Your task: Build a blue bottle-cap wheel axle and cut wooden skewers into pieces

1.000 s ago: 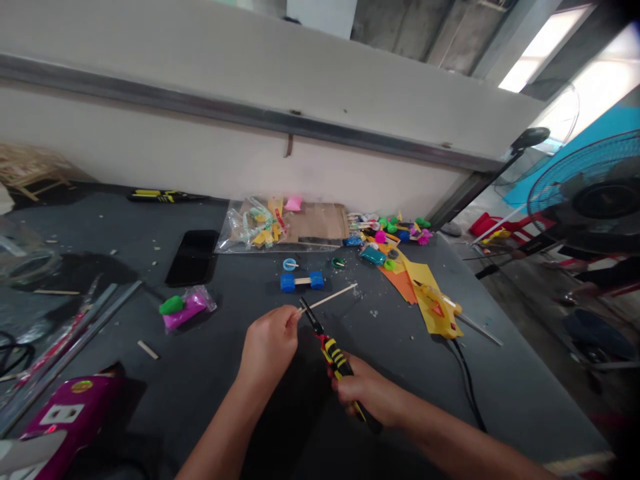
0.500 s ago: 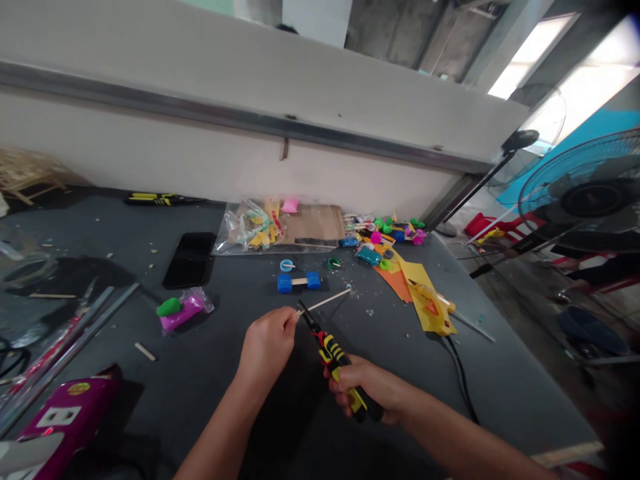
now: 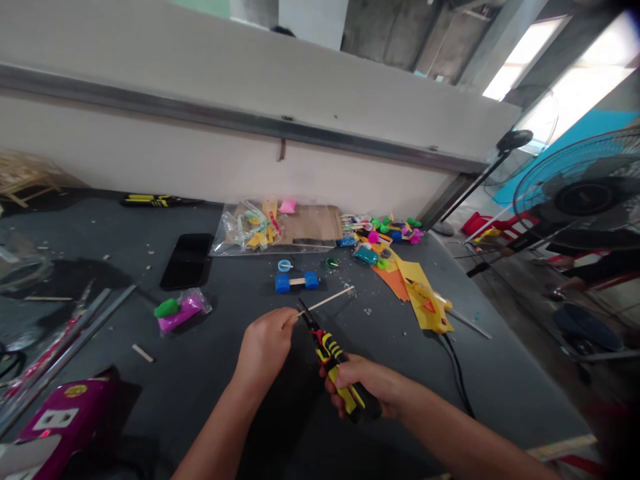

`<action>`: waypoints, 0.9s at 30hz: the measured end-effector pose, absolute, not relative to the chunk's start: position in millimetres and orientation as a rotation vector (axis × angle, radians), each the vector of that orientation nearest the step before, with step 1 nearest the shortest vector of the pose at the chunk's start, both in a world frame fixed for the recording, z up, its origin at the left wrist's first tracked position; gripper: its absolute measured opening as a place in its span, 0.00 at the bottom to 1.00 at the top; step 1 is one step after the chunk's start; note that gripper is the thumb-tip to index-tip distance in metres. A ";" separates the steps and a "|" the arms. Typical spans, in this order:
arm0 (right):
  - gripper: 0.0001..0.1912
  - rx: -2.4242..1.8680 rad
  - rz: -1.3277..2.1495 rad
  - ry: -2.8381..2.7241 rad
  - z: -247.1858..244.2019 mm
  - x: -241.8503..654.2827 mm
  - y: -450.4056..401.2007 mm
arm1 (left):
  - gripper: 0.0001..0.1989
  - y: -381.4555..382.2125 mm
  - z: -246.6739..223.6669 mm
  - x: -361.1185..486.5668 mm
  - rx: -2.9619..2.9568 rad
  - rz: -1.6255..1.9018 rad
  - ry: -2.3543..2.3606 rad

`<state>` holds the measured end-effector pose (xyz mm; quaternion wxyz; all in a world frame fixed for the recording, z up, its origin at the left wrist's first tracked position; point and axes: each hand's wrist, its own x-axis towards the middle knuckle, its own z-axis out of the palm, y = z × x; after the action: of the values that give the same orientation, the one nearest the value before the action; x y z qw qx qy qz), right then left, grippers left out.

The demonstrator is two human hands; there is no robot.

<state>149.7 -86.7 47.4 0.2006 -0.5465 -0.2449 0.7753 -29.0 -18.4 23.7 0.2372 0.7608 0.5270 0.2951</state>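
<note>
My left hand (image 3: 267, 343) pinches one end of a thin wooden stick (image 3: 327, 299), which points up and to the right over the dark table. My right hand (image 3: 360, 383) is wrapped round the handles of yellow and black pliers (image 3: 333, 357). Their dark jaws lie at the stick, right beside my left fingertips; whether they touch it I cannot tell. Beyond the stick lies a blue piece with a wooden middle (image 3: 297, 281). Behind that are a light blue ring (image 3: 285, 265) and a dark green ring (image 3: 331, 263).
On the left are a black phone (image 3: 187, 261), a pink and green packet (image 3: 183, 311), clear rods (image 3: 95, 332) and a purple power strip (image 3: 67, 417). A yellow glue gun (image 3: 431, 305) rests on yellow paper at right. A plastic bag (image 3: 240, 230) lies behind.
The view has shifted slightly. The far end of the stick has moved a little to the right. Both hands keep nearly the same hold.
</note>
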 end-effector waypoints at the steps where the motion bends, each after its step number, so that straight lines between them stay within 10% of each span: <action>1: 0.23 -1.530 2.168 -0.685 47.2 149.5 -86.6 | 0.12 -18.7 23.5 -28.9 2.089 0.814 1.442; 27: 0.17 -1.610 2.153 -0.598 44.9 145.6 -88.6 | 0.14 -25.4 19.8 -17.1 2.250 0.750 1.566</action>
<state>145.6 -88.6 44.9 0.1925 -0.5736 -0.2130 0.7671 -17.1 -25.4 19.8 0.1491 0.7829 0.5449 0.2608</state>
